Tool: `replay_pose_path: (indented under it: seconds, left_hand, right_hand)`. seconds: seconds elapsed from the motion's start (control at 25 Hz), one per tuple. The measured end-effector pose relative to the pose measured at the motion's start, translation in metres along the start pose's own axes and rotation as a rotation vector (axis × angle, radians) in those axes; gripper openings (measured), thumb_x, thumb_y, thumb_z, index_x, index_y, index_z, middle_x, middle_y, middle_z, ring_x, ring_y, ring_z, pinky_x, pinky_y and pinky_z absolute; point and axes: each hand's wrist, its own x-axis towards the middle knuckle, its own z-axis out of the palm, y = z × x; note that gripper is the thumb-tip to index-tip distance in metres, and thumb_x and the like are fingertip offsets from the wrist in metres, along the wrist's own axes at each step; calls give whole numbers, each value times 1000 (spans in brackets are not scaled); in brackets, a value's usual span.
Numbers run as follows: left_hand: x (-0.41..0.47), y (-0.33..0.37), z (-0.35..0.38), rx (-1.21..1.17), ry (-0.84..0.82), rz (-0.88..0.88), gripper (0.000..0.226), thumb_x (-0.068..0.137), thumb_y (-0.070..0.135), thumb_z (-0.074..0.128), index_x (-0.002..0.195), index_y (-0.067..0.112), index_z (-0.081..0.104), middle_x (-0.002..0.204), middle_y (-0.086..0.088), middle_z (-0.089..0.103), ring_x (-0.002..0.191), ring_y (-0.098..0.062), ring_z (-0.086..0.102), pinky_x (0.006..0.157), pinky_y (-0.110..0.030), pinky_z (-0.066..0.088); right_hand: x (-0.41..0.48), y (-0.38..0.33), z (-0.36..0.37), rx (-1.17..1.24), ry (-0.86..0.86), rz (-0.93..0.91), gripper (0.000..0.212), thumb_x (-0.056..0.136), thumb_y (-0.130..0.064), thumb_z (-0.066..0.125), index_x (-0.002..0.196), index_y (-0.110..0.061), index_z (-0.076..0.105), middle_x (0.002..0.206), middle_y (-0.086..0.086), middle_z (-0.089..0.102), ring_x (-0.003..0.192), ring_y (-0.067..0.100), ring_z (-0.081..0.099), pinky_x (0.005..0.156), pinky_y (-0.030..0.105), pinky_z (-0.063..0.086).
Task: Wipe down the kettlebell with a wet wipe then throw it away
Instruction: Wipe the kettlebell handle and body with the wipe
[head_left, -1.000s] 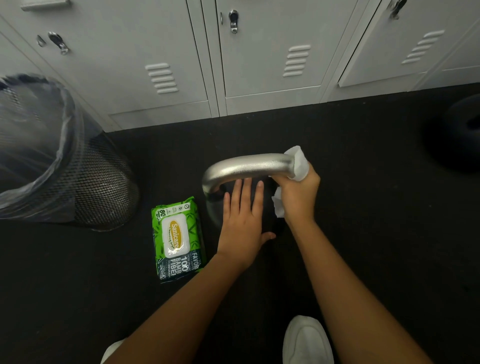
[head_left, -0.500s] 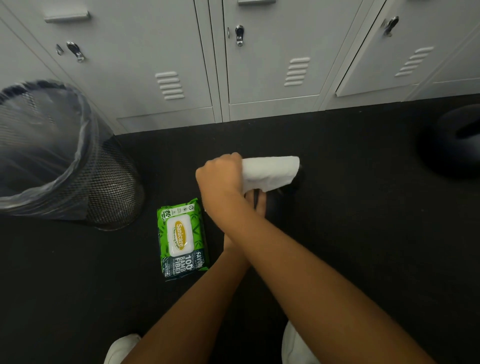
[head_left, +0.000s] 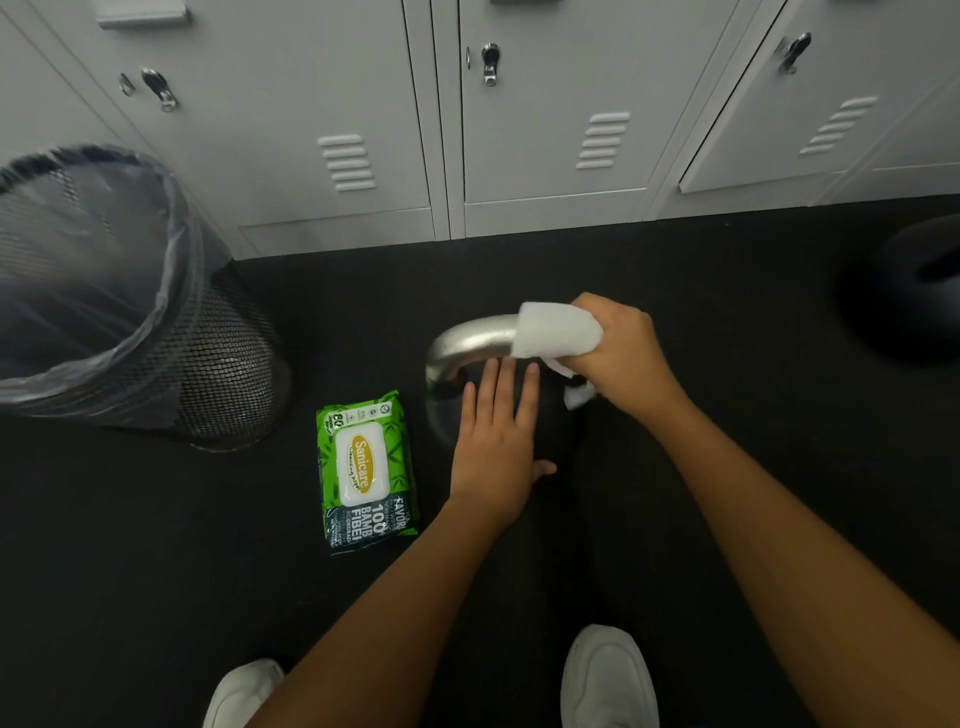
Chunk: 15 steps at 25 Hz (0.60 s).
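So the kettlebell (head_left: 441, 415) is sitting on the dark floor (head_left: 727, 467) right in front of the lockers (head_left: 545, 130), and the right hand (head_left: 621, 353) has its fingers (head_left: 589, 306) curled tight around the wet wipe (head_left: 556, 338), which is wrapped over the right end of the shiny handle (head_left: 472, 340). The left hand (head_left: 493, 447) lies flat and open on the dark body, holding nothing, just steadying it. Biggest risk I see: only the handle looks like it's getting attention, so the black body could easily get skipped. A loose tail of the wipe also hangs under the fist, and it could snag or tear if the grip slides hard along the metal. The bin (head_left: 78, 312) is off to the far left past the wipes pack (head_left: 363, 467), so a lazy toss from here could land on the floor instead of inside it.
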Motion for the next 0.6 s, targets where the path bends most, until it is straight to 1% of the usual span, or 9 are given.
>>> replay_pose_path:
  seconds: [0.04, 0.12, 0.2, 0.28, 0.36, 0.4, 0.48, 0.56, 0.6]
  left_hand:
    - [3, -1, -2, 0, -6, -7, 116, 78, 55, 66, 148, 15, -17, 159, -18, -12, 136, -26, -28, 109, -44, -18]
    - [2, -1, -2, 6, -52, -30, 116, 77, 55, 67, 148, 16, -17, 159, -18, -13, 136, -27, -29, 109, -44, -18]
    - [0, 1, -5, -3, -47, -31, 116, 76, 54, 68, 148, 15, -15, 159, -18, -11, 137, -27, -27, 109, -45, -17]
    - [2, 2, -6, 8, -40, -25, 117, 76, 54, 68, 148, 16, -15, 159, -18, -10, 138, -27, -25, 109, -45, -17]
    - [2, 2, -7, 17, -59, -34, 115, 78, 54, 66, 148, 15, -17, 159, -18, -12, 137, -27, -27, 108, -45, -19]
    - [2, 2, -8, 5, -63, -41, 111, 80, 54, 64, 148, 15, -15, 159, -18, -11, 138, -28, -26, 109, -45, -19]
    - [1, 2, -11, 8, -101, -49, 96, 88, 50, 54, 149, 12, -9, 159, -20, -4, 144, -34, -17, 112, -47, -17]
    - [-3, 0, -14, 81, -212, 4, 76, 97, 39, 42, 150, 8, -4, 159, -20, -1, 145, -37, -7, 114, -49, -11]
    - [-5, -1, -14, 59, -262, 4, 70, 99, 32, 39, 149, 6, -1, 159, -20, 1, 146, -37, -1, 116, -48, -6]
  right_hand:
    - [-1, 4, 2, 82, 3, 54, 31, 74, -18, 79, 98, -8, 62, 98, 7, 67, 98, 20, 63, 79, 34, 54]
    - [1, 6, 5, 17, -10, 48, 26, 76, -17, 77, 95, -9, 61, 98, 7, 66, 100, 20, 62, 81, 36, 55]
    - [6, -1, 3, -80, -77, 17, 25, 78, -18, 76, 97, -14, 60, 100, 6, 65, 102, 23, 61, 82, 39, 55]
    - [8, -14, 0, -244, -154, 31, 32, 78, -21, 75, 106, -17, 59, 107, 6, 64, 106, 25, 59, 84, 42, 53]
    - [9, -37, 5, -508, -196, -12, 39, 80, -24, 71, 115, -19, 55, 113, 6, 63, 106, 25, 59, 84, 41, 51]
    - [9, -51, 10, -616, -199, -65, 39, 82, -25, 68, 118, -19, 54, 112, 5, 63, 105, 25, 60, 83, 41, 49]
    - [12, -79, 26, -749, -204, -141, 36, 82, -26, 66, 115, -19, 54, 105, 5, 64, 97, 24, 61, 77, 38, 45]
    - [15, -100, 42, -830, -249, -151, 31, 81, -23, 67, 110, -18, 57, 92, 4, 61, 88, 24, 61, 73, 36, 40]
    - [17, -108, 49, -862, -280, -144, 30, 80, -20, 68, 108, -17, 58, 86, 4, 56, 84, 23, 59, 74, 36, 40]
